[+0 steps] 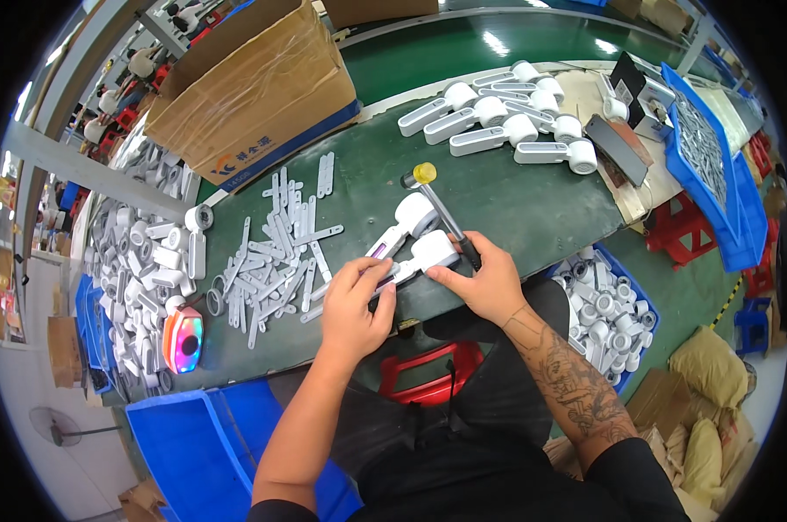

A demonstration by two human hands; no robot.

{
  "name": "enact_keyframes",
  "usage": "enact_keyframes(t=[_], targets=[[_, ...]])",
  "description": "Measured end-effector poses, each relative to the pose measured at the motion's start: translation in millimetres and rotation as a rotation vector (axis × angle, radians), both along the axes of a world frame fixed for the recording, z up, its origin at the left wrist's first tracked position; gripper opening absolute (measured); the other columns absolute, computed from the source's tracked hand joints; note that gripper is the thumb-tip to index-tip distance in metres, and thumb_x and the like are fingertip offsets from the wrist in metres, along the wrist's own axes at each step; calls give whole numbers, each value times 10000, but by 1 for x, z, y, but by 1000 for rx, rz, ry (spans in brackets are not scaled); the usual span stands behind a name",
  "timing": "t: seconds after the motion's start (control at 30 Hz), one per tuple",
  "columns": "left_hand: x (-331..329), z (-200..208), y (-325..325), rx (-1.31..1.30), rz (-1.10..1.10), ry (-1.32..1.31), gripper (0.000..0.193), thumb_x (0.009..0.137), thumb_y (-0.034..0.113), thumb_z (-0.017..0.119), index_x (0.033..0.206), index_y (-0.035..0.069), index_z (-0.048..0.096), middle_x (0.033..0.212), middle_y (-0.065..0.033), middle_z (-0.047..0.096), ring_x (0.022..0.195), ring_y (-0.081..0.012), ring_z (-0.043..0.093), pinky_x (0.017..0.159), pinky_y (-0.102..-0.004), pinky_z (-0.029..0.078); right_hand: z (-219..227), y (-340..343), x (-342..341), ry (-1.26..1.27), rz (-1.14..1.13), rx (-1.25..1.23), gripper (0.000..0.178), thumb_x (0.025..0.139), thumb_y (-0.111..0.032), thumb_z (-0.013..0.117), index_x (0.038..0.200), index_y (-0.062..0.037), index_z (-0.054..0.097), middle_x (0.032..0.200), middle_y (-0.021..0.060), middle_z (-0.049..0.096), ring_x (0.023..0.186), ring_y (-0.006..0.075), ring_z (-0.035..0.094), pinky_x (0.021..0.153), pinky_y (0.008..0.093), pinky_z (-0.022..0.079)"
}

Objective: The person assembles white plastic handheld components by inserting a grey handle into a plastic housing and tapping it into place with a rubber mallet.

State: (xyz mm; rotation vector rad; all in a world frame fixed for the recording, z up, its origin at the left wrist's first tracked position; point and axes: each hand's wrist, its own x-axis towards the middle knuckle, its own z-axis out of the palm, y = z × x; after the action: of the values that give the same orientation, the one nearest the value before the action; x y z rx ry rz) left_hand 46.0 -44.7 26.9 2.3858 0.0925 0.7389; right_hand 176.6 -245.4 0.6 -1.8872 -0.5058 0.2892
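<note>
A white housing with a round head (434,250) and a long handle, like a handheld fan's, lies at the table's near edge between my hands. My left hand (355,311) is closed over its handle, fingertips pressed together on it; exactly what they pinch is partly hidden. Wrapped in my right hand (493,282) is a hammer (446,213) with a yellow-faced head and metal shaft, pointing away from me. The right thumb rests against the round head. Just behind lies a second such housing (415,214). To the left spreads a loose pile of flat grey strips (276,248).
Several white housings (498,117) lie at the back right, near a blue tray of small parts (702,148). More housings are heaped at far left (141,278) and in a blue bin (606,317) at right. A cardboard box (254,96) and a glowing speaker-like device (183,339) stand at left.
</note>
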Motion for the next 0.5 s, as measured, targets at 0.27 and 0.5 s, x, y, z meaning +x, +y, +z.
enact_keyframes(t=[0.27, 0.5], targets=[[3, -10, -13, 71, 85, 43, 187, 901, 9, 819, 1086, 34, 822, 983, -103, 774, 917, -330, 705, 837, -420, 576, 2, -2, -4, -33, 4, -30, 647, 826, -492, 958, 1196, -5, 747, 1028, 162, 808, 935, 318, 787, 853, 406, 606], [-4, -8, -16, -19, 76, 15, 141, 899, 11, 824, 1039, 22, 829, 1050, -119, 806, 982, -342, 724, 900, -427, 583, 8, -2, -8, -45, -14, -97, 570, 839, -367, 978, 1182, 30, 756, 977, 108, 798, 887, 148, 726, 838, 323, 583]])
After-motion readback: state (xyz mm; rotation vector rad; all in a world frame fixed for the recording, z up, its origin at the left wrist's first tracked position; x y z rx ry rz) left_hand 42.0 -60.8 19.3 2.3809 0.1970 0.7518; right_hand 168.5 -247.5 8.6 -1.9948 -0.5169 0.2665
